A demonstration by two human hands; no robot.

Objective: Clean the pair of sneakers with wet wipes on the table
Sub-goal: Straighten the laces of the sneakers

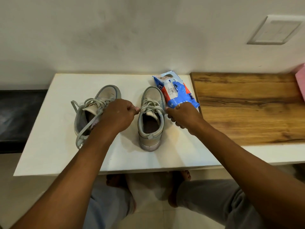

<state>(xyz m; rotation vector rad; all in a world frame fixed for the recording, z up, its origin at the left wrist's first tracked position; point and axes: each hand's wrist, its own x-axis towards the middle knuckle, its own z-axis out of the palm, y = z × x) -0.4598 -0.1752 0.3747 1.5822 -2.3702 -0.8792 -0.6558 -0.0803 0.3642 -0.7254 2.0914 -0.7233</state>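
Both hands — left hand (pixel 118 115), right hand (pixel 183 115) — have fingers clamped on the right sneaker's (pixel 151 119) laces (pixel 151 107); wipes pack (pixel 175 90) just beside.

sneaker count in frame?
2. Left sneaker on the white table, partly behind the left hand; right sneaker stands between both hands, beside the wet wipes pack. None seem hidden.

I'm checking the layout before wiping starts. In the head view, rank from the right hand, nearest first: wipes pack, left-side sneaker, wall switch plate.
From the right hand:
1. Wipes pack, touching it, just behind.
2. Left-side sneaker, across the table.
3. Wall switch plate, high on the right wall.
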